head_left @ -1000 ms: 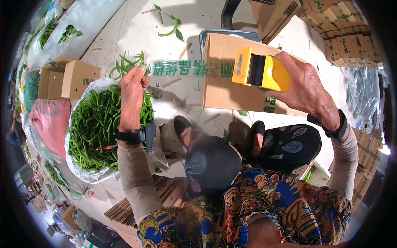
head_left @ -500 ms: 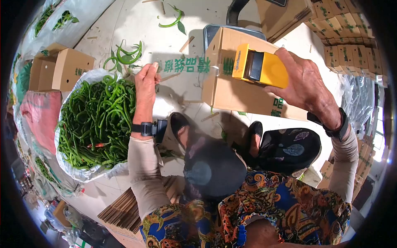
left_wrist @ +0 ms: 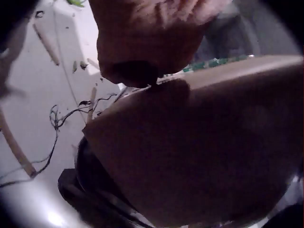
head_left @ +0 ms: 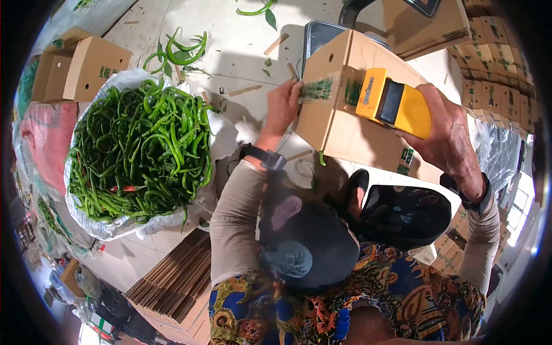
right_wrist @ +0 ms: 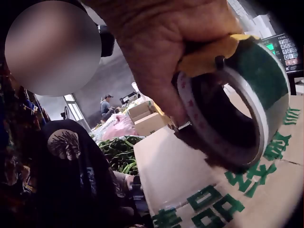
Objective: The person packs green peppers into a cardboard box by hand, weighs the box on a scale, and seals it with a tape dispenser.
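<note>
My right hand point(head_left: 451, 132) grips a yellow tape dispenser point(head_left: 415, 112) over a cardboard box point(head_left: 362, 141). In the right wrist view its tape roll point(right_wrist: 266, 78) shows a white core and green print. A strip of clear tape with green characters point(head_left: 316, 89) runs from the dispenser across the box top and over its left edge. My left hand point(head_left: 282, 106) pinches the strip's end close to the box's left side. The left wrist view has the fingers point(left_wrist: 142, 61) right at the carton's edge, hiding the tape end.
A white sack of green chillies point(head_left: 144, 155) stands at left, an open carton point(head_left: 95, 69) behind it. The box sits on a scale point(head_left: 313, 43). Flattened cartons point(head_left: 172, 276) are stacked at lower left, more boxes point(head_left: 489, 75) at right. Loose chillies point(head_left: 187, 52) lie on the floor.
My left hand has moved right to the box's left side, bringing the stretched tape strip down over the edge. My right hand keeps the dispenser over the box. The head view has shifted.
</note>
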Available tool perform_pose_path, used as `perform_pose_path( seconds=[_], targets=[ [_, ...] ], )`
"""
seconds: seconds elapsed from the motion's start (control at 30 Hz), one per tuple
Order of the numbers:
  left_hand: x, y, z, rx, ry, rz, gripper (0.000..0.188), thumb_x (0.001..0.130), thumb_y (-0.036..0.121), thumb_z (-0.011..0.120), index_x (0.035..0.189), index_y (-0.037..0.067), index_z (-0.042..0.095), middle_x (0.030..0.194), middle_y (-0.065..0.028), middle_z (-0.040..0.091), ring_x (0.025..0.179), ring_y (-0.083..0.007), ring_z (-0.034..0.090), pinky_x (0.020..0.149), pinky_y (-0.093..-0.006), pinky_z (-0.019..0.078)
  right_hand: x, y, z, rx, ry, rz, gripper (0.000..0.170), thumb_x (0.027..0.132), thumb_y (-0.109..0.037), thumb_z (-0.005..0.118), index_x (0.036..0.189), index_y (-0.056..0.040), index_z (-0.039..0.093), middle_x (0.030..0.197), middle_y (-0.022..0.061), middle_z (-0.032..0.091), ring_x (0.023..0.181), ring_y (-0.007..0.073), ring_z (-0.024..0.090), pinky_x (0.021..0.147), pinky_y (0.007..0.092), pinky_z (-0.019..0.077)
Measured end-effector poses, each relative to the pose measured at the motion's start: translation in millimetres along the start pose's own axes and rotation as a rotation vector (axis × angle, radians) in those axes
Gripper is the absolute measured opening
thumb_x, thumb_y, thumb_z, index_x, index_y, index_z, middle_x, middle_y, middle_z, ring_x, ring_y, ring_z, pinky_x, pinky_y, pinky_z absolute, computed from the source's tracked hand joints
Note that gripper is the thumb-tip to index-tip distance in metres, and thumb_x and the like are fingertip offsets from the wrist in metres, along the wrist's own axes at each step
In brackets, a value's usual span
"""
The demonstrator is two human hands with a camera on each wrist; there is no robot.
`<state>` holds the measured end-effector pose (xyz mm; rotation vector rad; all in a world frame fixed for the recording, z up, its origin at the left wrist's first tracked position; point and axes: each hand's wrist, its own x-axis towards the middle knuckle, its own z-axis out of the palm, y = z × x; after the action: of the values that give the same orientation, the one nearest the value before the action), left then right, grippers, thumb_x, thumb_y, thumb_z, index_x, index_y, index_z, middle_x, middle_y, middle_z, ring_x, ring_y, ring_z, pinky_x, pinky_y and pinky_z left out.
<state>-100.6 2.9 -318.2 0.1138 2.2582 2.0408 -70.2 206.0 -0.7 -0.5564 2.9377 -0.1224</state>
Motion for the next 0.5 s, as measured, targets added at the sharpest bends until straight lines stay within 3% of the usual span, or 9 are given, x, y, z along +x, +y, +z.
perform_pose_path(
  seconds=[0.03, 0.07, 0.1, 0.17, 0.3, 0.37, 0.4, 0.43, 0.5],
  targets=[
    [0.1, 5.3, 1.8, 0.199, 0.069, 0.197, 0.027, 0.097, 0.019, 0.058, 0.079, -0.001, 0.055, 0.063, -0.0163, 0.060, 0.056, -0.0340, 0.059, 0.054, -0.0436, 0.0442, 1.3, -1.5, 0.1, 0.006, -0.002, -0.007, 0.055, 0.069, -0.022, 0.086, 0.109, -0.0020, 0.054, 0.090, 0.0193, 0.067, 0.082, 0.0379, 0.070, 0.069, 0.0434, 0.0573],
    [1.2, 8.0, -0.6, 0.306, 0.017, 0.241, 0.022, 0.097, 0.017, 0.054, 0.081, 0.001, 0.051, 0.073, -0.0206, 0.066, 0.065, -0.0449, 0.061, 0.057, -0.0503, 0.0465, 2.1, -3.6, -0.5, 0.014, -0.001, 0.007, 0.054, 0.069, -0.021, 0.086, 0.108, -0.0018, 0.054, 0.091, 0.0192, 0.067, 0.081, 0.0378, 0.070, 0.069, 0.0434, 0.0574],
    [0.8, 11.5, -3.3, 0.313, 0.022, 0.235, 0.022, 0.097, 0.017, 0.054, 0.081, 0.001, 0.051, 0.073, -0.0206, 0.066, 0.065, -0.0449, 0.061, 0.057, -0.0503, 0.0465, 2.5, -4.7, -0.6, 0.021, 0.002, 0.023, 0.054, 0.068, -0.021, 0.086, 0.107, -0.0016, 0.054, 0.091, 0.0191, 0.066, 0.081, 0.0376, 0.070, 0.069, 0.0434, 0.0575],
    [3.5, 17.5, -8.0, 0.590, -0.171, 0.087, 0.012, 0.096, 0.013, 0.054, 0.090, 0.004, 0.051, 0.071, -0.0193, 0.064, 0.064, -0.0449, 0.061, 0.059, -0.0539, 0.0473, 2.1, -2.2, 0.9, 0.026, -0.012, 0.021, 0.055, 0.067, -0.020, 0.087, 0.108, -0.0022, 0.054, 0.092, 0.0190, 0.066, 0.082, 0.0371, 0.070, 0.069, 0.0434, 0.0576],
    [14.6, 11.1, -13.2, 0.675, -0.324, -0.090, 0.013, 0.096, 0.017, 0.054, 0.096, 0.005, 0.051, 0.081, -0.0226, 0.065, 0.072, -0.0466, 0.062, 0.065, -0.0560, 0.0481, -0.7, 5.1, -1.5, 0.021, -0.020, 0.027, 0.059, 0.065, -0.018, 0.087, 0.111, -0.0029, 0.053, 0.094, 0.0196, 0.067, 0.085, 0.0379, 0.070, 0.071, 0.0436, 0.0579],
    [21.7, -1.3, -9.3, 0.447, -0.061, 0.076, 0.026, 0.097, 0.028, 0.054, 0.102, 0.003, 0.052, 0.094, -0.0266, 0.065, 0.085, -0.0476, 0.062, 0.071, -0.0544, 0.0489, -6.5, 5.0, 1.9, 0.051, -0.036, 0.040, 0.061, 0.064, -0.017, 0.087, 0.113, -0.0029, 0.053, 0.095, 0.0199, 0.067, 0.087, 0.0384, 0.070, 0.072, 0.0437, 0.0580],
    [35.1, 14.0, -9.5, 0.241, -0.012, 0.020, 0.037, 0.099, 0.035, 0.049, 0.112, 0.001, 0.053, 0.110, -0.0305, 0.061, 0.099, -0.0461, 0.060, 0.083, -0.0494, 0.0491, -7.7, 5.0, 2.0, 0.061, -0.034, 0.057, 0.062, 0.064, -0.015, 0.087, 0.114, -0.0026, 0.053, 0.096, 0.0202, 0.067, 0.087, 0.0388, 0.070, 0.073, 0.0438, 0.0579],
    [43.7, 33.2, -3.4, 0.238, -0.018, 0.018, 0.037, 0.099, 0.035, 0.049, 0.112, 0.001, 0.053, 0.110, -0.0305, 0.061, 0.099, -0.0461, 0.060, 0.083, -0.0494, 0.0491, -7.7, 6.3, 1.8, 0.064, -0.024, 0.073, 0.063, 0.064, -0.014, 0.086, 0.115, -0.0024, 0.053, 0.096, 0.0206, 0.067, 0.087, 0.0392, 0.070, 0.074, 0.0438, 0.0578],
    [57.1, 69.0, 16.0, -0.429, 0.013, -0.108, 0.040, 0.102, 0.033, 0.044, 0.121, -0.001, 0.052, 0.115, -0.0297, 0.059, 0.109, -0.0445, 0.054, 0.095, -0.0474, 0.0433, -9.3, 10.9, 3.5, 0.060, -0.019, 0.077, 0.062, 0.064, -0.014, 0.086, 0.116, -0.0022, 0.053, 0.095, 0.0209, 0.067, 0.087, 0.0393, 0.070, 0.074, 0.0431, 0.0578]
  ],
)
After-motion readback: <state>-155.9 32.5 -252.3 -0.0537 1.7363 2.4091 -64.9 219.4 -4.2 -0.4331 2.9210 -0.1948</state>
